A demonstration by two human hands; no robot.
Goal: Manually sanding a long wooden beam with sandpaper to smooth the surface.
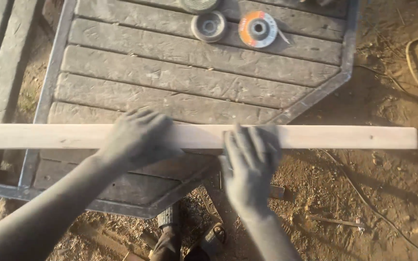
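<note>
From my head camera I look straight down on a long pale wooden slat [315,137] that lies left to right across the near part of the desk [180,77], a weathered plank top set in a grey metal frame. The slat's right end sticks out well past the desk's angled corner, over the dirt ground [388,193]; its left end runs out of view.

My left hand [139,137] lies on top of the slat near its middle, fingers curled over its far edge, gripping the wood. My right hand [250,164] is just to the right of it, palm down with fingers spread, the fingertips pressing flat on the slat while the palm hangs over its near edge. The two hands are near each other but apart.

At the far edge of the desk lie grinding discs: an orange flap disc [258,29], a grey disc [209,26] just left of it, and another grey disc [199,5] partly cut off by the frame. A pale hose [414,63] curls on the ground at far right.
</note>
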